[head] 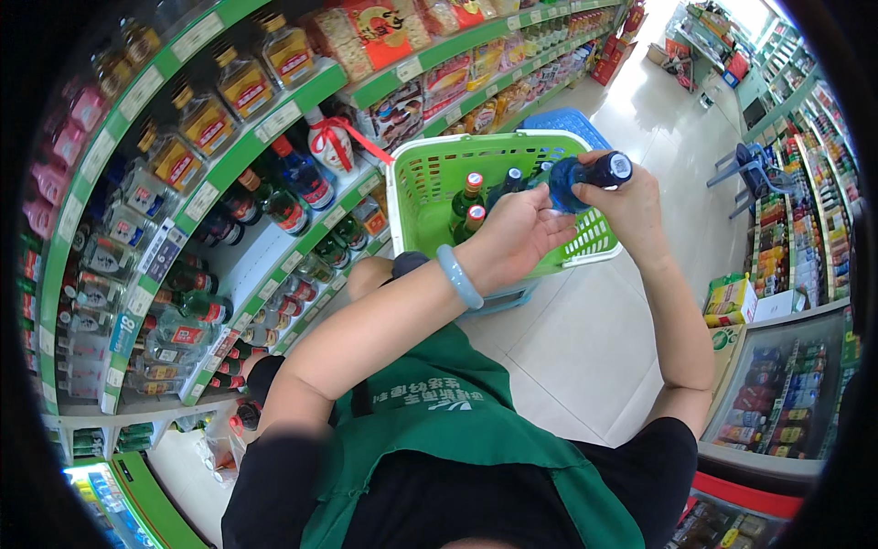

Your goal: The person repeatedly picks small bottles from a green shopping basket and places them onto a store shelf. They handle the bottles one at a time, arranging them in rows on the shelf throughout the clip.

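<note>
My right hand (631, 206) grips a blue glass bottle (566, 184) around its neck, below the dark blue cap, whose top bears a printed code. My left hand (518, 230), with a pale blue bangle at the wrist, is turned palm up beside the bottle's body, fingers loosely apart; contact with the glass is hard to make out. Both hands are over a green plastic basket (432, 161) with a white rim. Inside it stand a green bottle with a red cap (472, 195), another red-capped bottle (473, 221) and a dark-capped bottle (511, 182), partly hidden by my left hand.
Shelves (302, 103) of bottles and packets curve along the left. Blue plastic stools (504, 298) are under and behind the basket. A blue chair (748, 171) stands across the tiled floor (569, 357), and a glass-topped cooler (775, 391) is at right.
</note>
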`<action>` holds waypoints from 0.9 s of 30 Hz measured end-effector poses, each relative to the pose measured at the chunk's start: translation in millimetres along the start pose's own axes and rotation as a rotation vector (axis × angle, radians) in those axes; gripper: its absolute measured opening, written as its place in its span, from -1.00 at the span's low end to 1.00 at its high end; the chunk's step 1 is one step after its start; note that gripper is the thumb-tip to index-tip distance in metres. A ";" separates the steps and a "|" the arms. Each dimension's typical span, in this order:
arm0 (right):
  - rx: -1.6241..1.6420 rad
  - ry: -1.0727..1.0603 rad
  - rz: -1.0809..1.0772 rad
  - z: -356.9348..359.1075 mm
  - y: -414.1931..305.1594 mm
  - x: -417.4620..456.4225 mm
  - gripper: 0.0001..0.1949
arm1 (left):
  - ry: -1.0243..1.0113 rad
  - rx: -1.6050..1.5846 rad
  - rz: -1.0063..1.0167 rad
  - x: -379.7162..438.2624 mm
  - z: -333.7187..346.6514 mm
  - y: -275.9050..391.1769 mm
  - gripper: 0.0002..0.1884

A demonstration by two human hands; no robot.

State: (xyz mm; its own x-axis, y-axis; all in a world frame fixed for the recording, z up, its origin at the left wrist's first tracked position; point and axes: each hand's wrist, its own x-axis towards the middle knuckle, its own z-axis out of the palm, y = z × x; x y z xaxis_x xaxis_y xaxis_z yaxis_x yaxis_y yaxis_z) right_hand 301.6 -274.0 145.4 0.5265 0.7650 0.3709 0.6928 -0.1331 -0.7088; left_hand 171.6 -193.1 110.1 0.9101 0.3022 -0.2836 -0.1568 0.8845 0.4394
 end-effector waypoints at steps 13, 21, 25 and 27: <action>-0.088 -0.257 0.308 94.9 165.8 4.1 -0.64 | 0.366 0.157 -0.133 123.6 -93.7 -68.3 -0.72; 0.106 -0.329 0.464 124.6 215.6 -3.6 -0.61 | 0.361 0.148 -0.124 137.3 -111.7 -82.1 -0.62; 0.190 -0.340 0.533 123.7 205.1 2.1 -0.56 | 0.406 0.155 -0.102 136.6 -111.3 -81.7 -0.60; 0.245 -0.326 0.555 117.6 198.2 1.8 -0.51 | 0.355 0.146 -0.091 138.0 -117.5 -81.6 -0.59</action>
State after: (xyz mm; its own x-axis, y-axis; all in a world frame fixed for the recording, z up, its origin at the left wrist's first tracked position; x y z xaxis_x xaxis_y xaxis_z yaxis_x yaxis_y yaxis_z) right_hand 381.9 -225.0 -65.0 0.5692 0.7804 -0.2589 0.2113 -0.4432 -0.8712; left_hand 264.9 -181.8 -65.0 0.7241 0.3516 -0.5933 -0.0019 0.8613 0.5082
